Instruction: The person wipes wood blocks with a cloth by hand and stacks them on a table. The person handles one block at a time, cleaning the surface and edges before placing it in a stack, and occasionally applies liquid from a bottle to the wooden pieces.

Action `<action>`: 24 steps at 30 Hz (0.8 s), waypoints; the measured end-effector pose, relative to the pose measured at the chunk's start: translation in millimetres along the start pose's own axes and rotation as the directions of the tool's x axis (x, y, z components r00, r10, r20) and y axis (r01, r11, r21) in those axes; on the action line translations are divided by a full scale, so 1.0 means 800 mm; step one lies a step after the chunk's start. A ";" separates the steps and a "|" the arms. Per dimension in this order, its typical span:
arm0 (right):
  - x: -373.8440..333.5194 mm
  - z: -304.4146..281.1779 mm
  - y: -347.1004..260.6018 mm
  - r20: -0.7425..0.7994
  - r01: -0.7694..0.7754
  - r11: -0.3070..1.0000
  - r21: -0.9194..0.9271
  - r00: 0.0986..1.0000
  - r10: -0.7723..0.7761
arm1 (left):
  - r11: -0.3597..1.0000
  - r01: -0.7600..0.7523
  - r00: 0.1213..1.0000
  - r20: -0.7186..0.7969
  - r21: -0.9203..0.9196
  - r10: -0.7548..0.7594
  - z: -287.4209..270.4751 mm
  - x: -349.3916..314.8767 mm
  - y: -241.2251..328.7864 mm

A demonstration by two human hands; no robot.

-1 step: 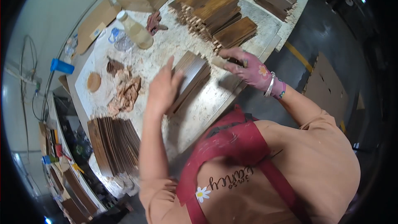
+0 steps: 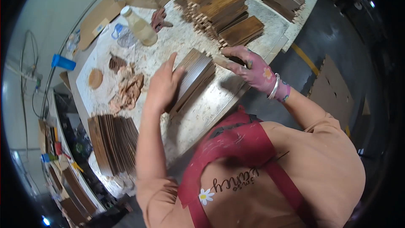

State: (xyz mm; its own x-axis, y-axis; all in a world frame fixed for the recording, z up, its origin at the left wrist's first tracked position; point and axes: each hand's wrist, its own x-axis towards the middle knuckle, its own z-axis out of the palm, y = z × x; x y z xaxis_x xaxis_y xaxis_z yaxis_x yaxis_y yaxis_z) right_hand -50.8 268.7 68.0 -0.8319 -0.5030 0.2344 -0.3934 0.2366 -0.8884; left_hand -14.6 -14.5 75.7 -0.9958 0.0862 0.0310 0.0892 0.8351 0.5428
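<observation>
A small stack of dark brown wooden boards [image 2: 195, 76] lies at a slant on the table in front of me. My bare left hand [image 2: 163, 85] rests along the stack's left side, its fingers stretched out and the index finger pointing away from me. My right hand [image 2: 255, 71] wears a pink flowered glove with stained fingertips, and a bracelet circles its wrist. Its fingers curl just right of the stack's far end. Something tan shows by its fingertips, but I cannot tell whether it is a held piece or the stained glove.
Piles of wooden boards [image 2: 223, 6] lie at the back, with another pile [image 2: 282, 0] at the far right. Upright boards [image 2: 112, 143] stand front left. A bottle of cloudy liquid [image 2: 141, 27], a clear jug [image 2: 124, 38], crumpled cloth [image 2: 126, 88] and a round tan disc [image 2: 95, 78] sit left.
My left hand has shifted slightly toward the far end of the boards, its forearm swinging a little left. My right hand stays almost where it was.
</observation>
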 end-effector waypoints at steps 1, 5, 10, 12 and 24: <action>0.003 0.017 -0.026 0.002 0.175 0.968 -0.177 0.984 -0.178 | 0.999 -0.021 0.998 0.066 -0.029 0.023 -0.003 0.003 -0.016; 0.009 0.106 -0.040 0.337 0.573 0.778 -0.258 0.808 -0.483 | 0.955 0.129 0.960 0.274 -0.268 -0.053 0.007 0.012 -0.044; 0.022 0.151 -0.036 0.310 0.732 0.616 -0.292 0.681 -0.663 | 0.949 0.162 0.950 0.302 -0.271 -0.076 0.007 0.014 -0.037; 0.027 0.139 -0.029 0.266 0.662 0.684 -0.307 0.750 -0.606 | 0.954 0.155 0.951 0.301 -0.258 -0.073 0.011 0.015 -0.045; 0.083 -0.034 0.027 -0.097 0.019 0.946 0.325 0.995 0.013 | 0.878 0.060 0.985 -0.168 0.475 0.024 0.045 0.010 0.048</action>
State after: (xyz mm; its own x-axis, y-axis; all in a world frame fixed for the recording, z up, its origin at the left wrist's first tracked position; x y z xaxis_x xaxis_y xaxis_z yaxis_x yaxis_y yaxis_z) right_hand -125.3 262.7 75.5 -0.8710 -0.4167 0.2600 -0.2609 -0.0559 -0.9637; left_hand -18.6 37.9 66.6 -0.9827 0.0136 0.1845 0.0287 0.9964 0.0795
